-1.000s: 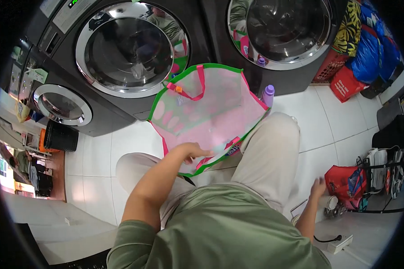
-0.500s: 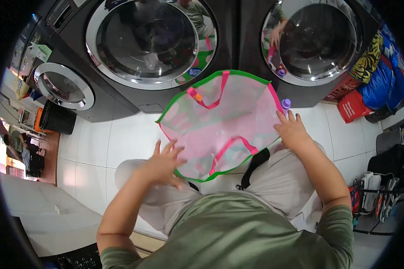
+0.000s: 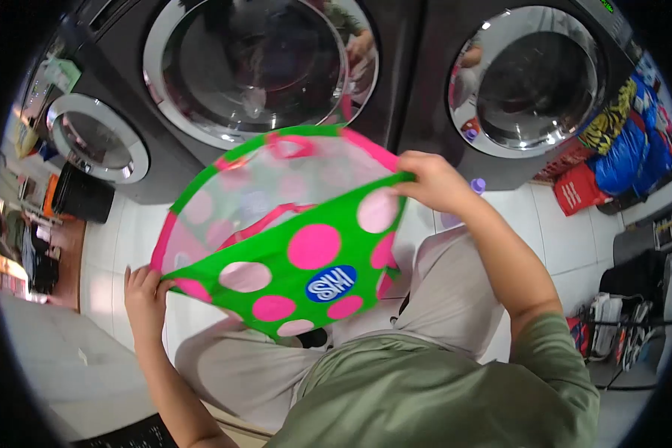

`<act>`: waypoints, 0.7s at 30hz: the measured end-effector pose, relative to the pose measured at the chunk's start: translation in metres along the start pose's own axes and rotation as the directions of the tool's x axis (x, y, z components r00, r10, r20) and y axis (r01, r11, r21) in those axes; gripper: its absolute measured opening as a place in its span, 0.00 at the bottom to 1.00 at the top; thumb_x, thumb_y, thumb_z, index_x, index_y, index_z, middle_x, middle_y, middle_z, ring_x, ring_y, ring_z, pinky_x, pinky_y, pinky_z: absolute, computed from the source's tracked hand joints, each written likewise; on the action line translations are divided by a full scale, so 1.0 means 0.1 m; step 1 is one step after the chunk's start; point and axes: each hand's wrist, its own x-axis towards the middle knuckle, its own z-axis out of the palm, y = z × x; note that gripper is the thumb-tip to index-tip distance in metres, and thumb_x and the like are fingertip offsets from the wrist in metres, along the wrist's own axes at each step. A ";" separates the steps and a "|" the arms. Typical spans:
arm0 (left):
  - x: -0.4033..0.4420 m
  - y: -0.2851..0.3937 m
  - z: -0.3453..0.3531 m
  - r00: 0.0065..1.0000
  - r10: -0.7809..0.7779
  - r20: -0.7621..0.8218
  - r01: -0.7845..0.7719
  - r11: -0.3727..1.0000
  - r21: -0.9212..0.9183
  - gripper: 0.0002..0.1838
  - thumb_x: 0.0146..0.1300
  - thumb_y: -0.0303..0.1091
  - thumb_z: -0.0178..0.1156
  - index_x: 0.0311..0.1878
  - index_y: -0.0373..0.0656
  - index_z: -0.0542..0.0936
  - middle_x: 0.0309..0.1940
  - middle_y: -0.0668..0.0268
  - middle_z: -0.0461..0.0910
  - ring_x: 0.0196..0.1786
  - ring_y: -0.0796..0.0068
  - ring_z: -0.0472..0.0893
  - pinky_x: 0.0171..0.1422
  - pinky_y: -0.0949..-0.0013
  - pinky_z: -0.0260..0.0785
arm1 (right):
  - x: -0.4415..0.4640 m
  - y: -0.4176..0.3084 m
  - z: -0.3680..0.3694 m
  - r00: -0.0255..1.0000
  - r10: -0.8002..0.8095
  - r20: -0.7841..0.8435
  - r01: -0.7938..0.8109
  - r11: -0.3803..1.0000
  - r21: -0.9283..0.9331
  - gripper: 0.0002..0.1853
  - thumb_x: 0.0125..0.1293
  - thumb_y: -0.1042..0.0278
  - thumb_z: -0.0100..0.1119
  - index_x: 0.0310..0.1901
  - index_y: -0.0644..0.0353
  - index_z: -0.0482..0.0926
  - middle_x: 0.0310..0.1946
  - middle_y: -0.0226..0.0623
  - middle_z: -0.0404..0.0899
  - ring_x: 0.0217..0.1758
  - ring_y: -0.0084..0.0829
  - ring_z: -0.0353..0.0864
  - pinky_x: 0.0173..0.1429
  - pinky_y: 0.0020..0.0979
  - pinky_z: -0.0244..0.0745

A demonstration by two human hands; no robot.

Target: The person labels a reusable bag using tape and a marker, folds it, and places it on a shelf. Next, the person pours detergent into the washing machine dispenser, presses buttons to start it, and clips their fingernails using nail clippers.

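A green shopping bag (image 3: 284, 257) with pink dots and a blue oval logo is stretched between my hands, its mouth tilted up and away from me. My left hand (image 3: 148, 287) pinches the rim at the left corner. At the right corner, my right hand (image 3: 431, 181) grips the rim with the fingers closed. The pale inside shows, with a pink strap (image 3: 265, 222) lying across it. No contents can be made out inside. A bottle with a purple cap (image 3: 477, 186) stands on the floor just beyond my right wrist, partly hidden.
Dark front-loading machines stand ahead: one with a large round door (image 3: 257, 67), another door (image 3: 541, 78) to the right, and a smaller one (image 3: 97, 138) at left. A black bin (image 3: 84, 193) is at left. Red and blue bags (image 3: 577, 188) sit at right on the tiled floor.
Both hands were spread beside the bag and now hold its rim corners. The bag has been lifted and turned, so its dotted outer side faces me.
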 end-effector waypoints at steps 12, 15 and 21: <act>-0.49 -0.15 0.00 0.998 0.006 -0.060 -0.018 0.979 -0.204 0.11 0.46 0.23 0.72 0.31 0.37 0.79 0.31 0.59 0.78 0.37 0.56 0.78 0.40 0.58 0.72 | -0.17 -0.37 0.25 0.982 -0.138 -0.126 0.140 0.990 0.006 0.09 0.51 0.77 0.70 0.33 0.63 0.79 0.30 0.41 0.77 0.34 0.43 0.80 0.38 0.38 0.75; -0.43 -0.46 -0.10 0.985 -0.116 -0.124 0.070 0.944 -0.323 0.09 0.49 0.20 0.69 0.32 0.35 0.77 0.31 0.59 0.76 0.35 0.58 0.77 0.41 0.61 0.70 | 0.17 -0.35 0.20 0.982 -0.134 -0.135 0.145 0.987 0.072 0.08 0.53 0.79 0.69 0.34 0.65 0.80 0.28 0.41 0.76 0.32 0.39 0.79 0.37 0.35 0.73; 0.03 -1.61 0.21 0.895 -0.430 0.119 0.445 0.834 -0.328 0.08 0.65 0.30 0.63 0.39 0.34 0.77 0.35 0.59 0.76 0.44 0.60 0.76 0.48 0.62 0.68 | 1.92 -0.46 1.22 0.979 -0.036 -0.202 0.073 0.981 0.178 0.29 0.61 0.67 0.67 0.63 0.58 0.69 0.47 0.55 0.81 0.52 0.55 0.82 0.54 0.46 0.77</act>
